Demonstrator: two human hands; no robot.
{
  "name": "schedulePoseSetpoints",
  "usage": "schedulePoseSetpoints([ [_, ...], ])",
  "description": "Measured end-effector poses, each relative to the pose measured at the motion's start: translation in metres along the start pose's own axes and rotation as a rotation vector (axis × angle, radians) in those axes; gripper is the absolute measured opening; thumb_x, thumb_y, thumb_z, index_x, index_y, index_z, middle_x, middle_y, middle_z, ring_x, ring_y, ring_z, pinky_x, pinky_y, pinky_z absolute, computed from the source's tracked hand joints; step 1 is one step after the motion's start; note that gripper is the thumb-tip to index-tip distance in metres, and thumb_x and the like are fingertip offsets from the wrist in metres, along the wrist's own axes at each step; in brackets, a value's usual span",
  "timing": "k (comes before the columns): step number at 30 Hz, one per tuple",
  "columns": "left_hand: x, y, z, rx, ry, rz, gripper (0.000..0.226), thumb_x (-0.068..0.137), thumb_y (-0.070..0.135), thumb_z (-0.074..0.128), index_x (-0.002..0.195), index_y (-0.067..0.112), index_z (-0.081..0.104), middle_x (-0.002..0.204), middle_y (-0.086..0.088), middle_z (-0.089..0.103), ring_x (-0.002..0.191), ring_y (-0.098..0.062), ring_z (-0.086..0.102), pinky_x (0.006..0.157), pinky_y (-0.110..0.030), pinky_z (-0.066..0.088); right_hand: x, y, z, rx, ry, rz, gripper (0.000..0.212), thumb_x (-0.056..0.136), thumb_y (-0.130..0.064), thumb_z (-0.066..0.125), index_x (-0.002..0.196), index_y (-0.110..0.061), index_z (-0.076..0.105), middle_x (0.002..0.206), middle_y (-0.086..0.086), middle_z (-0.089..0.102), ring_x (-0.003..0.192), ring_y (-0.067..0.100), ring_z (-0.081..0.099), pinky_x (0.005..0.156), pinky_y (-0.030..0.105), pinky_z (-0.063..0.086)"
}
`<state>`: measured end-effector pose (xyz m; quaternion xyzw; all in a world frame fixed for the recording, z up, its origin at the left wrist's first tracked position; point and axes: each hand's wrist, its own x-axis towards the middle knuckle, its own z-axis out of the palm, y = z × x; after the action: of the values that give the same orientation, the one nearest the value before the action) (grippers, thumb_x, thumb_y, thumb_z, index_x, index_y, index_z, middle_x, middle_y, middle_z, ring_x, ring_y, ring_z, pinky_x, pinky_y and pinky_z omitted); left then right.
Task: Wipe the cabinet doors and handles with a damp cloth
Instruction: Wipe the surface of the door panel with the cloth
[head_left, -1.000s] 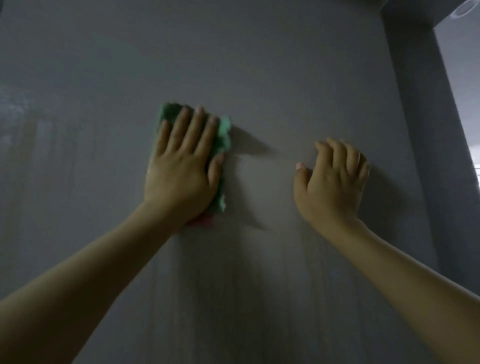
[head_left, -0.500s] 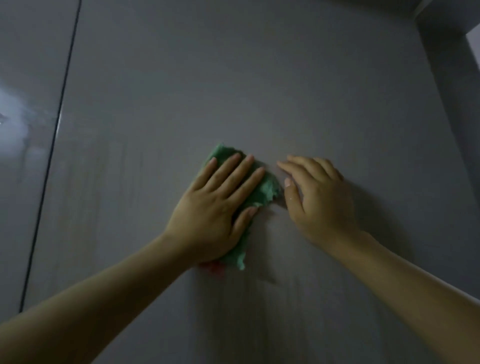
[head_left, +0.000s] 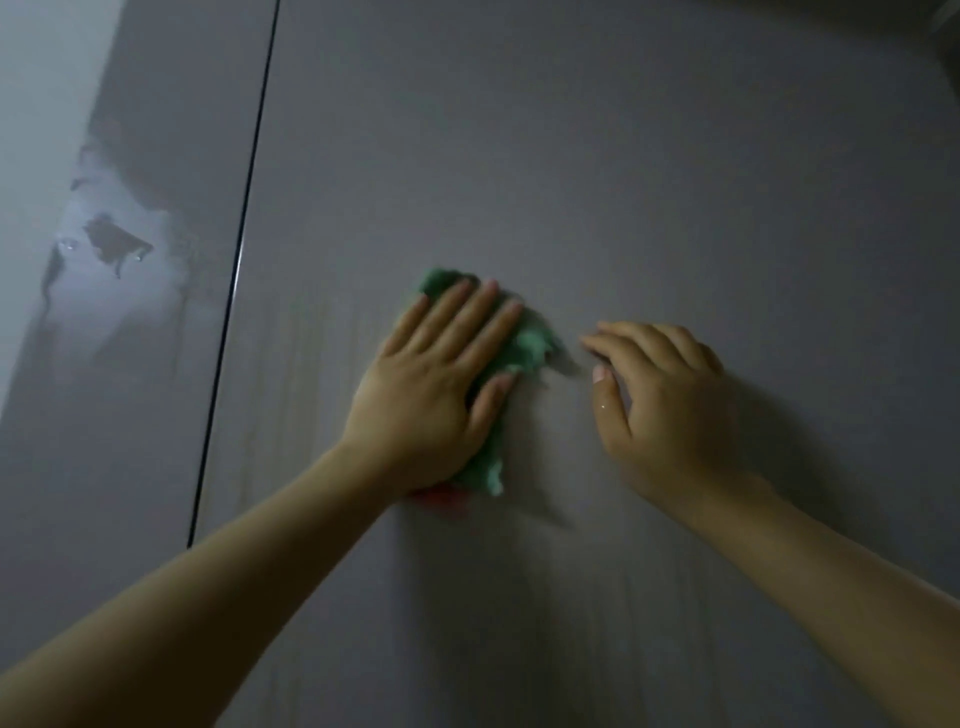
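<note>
Two bare forearms reach in from the bottom corners of the view and converge on a grey cabinet door (head_left: 597, 156) that fills most of the frame.

The left hand (head_left: 431, 395) lies flat on the door with its fingers (head_left: 470, 317) straight and slightly spread, pressing a green cloth (head_left: 530, 348) against the panel. The cloth is crumpled; its fabric shows beyond the fingertips, bulges out past the thumb side of the hand and trails down beside the heel of the palm, where a small reddish patch of it shows just under the wrist. The thumb rests on the cloth.

The right hand (head_left: 670, 405) sits just beside the cloth, apart from it by a narrow strip of bare door. Its fingers (head_left: 623, 343) are loosely bent and point toward the cloth, with the tips on or very near the panel; whether they actually touch cannot be told. This hand holds nothing.

Faint vertical streaks run down the door surface to the outer side of the left hand's fingers and below both wrists.

Farther off, beyond the left hand's little-finger side, a dark vertical seam (head_left: 234, 291) divides this door from a neighbouring glossy panel (head_left: 145, 156). That panel carries blurred, pale reflections whose shapes cannot be made out. At the far upper corner past the right hand, the door ends at a darker edge.
</note>
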<state>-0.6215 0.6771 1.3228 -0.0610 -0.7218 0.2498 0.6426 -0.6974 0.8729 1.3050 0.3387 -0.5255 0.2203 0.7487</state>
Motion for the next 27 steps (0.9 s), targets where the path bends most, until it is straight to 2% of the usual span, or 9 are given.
schedulePoseSetpoints([
  [3,0.013,-0.033,-0.006,0.032,0.047,-0.33,0.063,0.096,0.05,0.015,0.152,0.023,0.021,0.159,-0.002,0.016,0.148,-0.018,0.009,0.119,-0.034,0.0,-0.001,-0.005,0.002,-0.019,0.004,0.031,0.034,0.084,-0.023,0.044,0.102,-0.009,0.069,0.106,0.008,0.068,0.093,0.032,0.061,0.079,0.038,0.041],
  [5,0.012,-0.023,-0.005,0.016,0.054,-0.436,0.064,0.094,0.05,0.013,0.152,0.023,0.017,0.16,-0.003,0.012,0.148,-0.018,0.005,0.12,-0.034,-0.002,0.001,-0.01,0.003,-0.029,-0.002,0.057,0.034,0.083,-0.024,0.044,0.101,-0.01,0.069,0.105,0.008,0.068,0.093,0.032,0.06,0.079,0.038,0.039],
  [8,-0.018,0.014,-0.003,-0.034,0.043,-0.235,0.06,0.096,0.045,0.023,0.15,0.018,0.026,0.158,-0.006,0.02,0.147,-0.023,0.014,0.12,-0.04,0.007,0.003,-0.014,0.002,-0.045,-0.009,0.067,0.033,0.082,-0.023,0.044,0.099,-0.01,0.069,0.103,0.009,0.067,0.094,0.034,0.06,0.08,0.037,0.037],
  [11,-0.03,-0.002,-0.005,0.002,-0.027,-0.001,0.057,0.099,0.045,0.025,0.15,0.02,0.029,0.157,-0.003,0.024,0.146,-0.021,0.018,0.119,-0.04,0.012,0.001,-0.014,0.001,-0.058,0.0,0.055,0.032,0.082,-0.023,0.045,0.1,-0.011,0.068,0.104,0.009,0.067,0.095,0.034,0.059,0.08,0.038,0.037],
  [17,0.015,-0.044,-0.009,0.022,0.039,-0.373,0.061,0.096,0.047,0.016,0.152,0.023,0.017,0.16,-0.002,0.011,0.148,-0.018,0.005,0.12,-0.037,0.0,-0.008,-0.025,0.01,-0.009,-0.031,0.026,0.036,0.085,-0.024,0.044,0.108,-0.009,0.067,0.113,0.011,0.064,0.101,0.032,0.054,0.086,0.038,0.037],
  [20,-0.008,-0.015,-0.007,-0.024,0.055,-0.19,0.06,0.097,0.045,0.023,0.15,0.018,0.027,0.158,-0.006,0.021,0.147,-0.023,0.015,0.12,-0.042,0.009,-0.005,-0.038,0.016,0.028,-0.03,0.005,0.036,0.085,-0.022,0.044,0.109,-0.008,0.067,0.115,0.011,0.064,0.104,0.031,0.052,0.089,0.038,0.037],
  [23,-0.024,-0.036,-0.011,0.008,-0.032,0.042,0.058,0.099,0.045,0.025,0.15,0.019,0.029,0.156,-0.004,0.025,0.146,-0.021,0.019,0.12,-0.04,0.011,-0.001,-0.049,0.02,0.052,0.005,-0.005,0.035,0.085,-0.021,0.045,0.109,-0.008,0.067,0.115,0.01,0.065,0.104,0.028,0.051,0.091,0.037,0.036],
  [24,-0.018,-0.052,-0.013,0.015,-0.018,0.007,0.058,0.098,0.046,0.023,0.15,0.02,0.028,0.157,-0.004,0.025,0.146,-0.02,0.018,0.12,-0.038,0.01,0.0,-0.051,0.021,0.056,0.007,-0.016,0.035,0.085,-0.021,0.044,0.109,-0.008,0.068,0.115,0.01,0.065,0.104,0.028,0.052,0.09,0.037,0.037],
  [27,0.008,-0.092,-0.021,0.024,0.02,-0.358,0.061,0.097,0.049,0.014,0.152,0.023,0.017,0.16,-0.001,0.011,0.148,-0.016,0.005,0.12,-0.035,0.001,0.003,-0.059,0.027,0.061,-0.007,-0.047,0.035,0.085,-0.021,0.045,0.107,-0.009,0.068,0.113,0.009,0.066,0.101,0.029,0.054,0.088,0.036,0.037],
])
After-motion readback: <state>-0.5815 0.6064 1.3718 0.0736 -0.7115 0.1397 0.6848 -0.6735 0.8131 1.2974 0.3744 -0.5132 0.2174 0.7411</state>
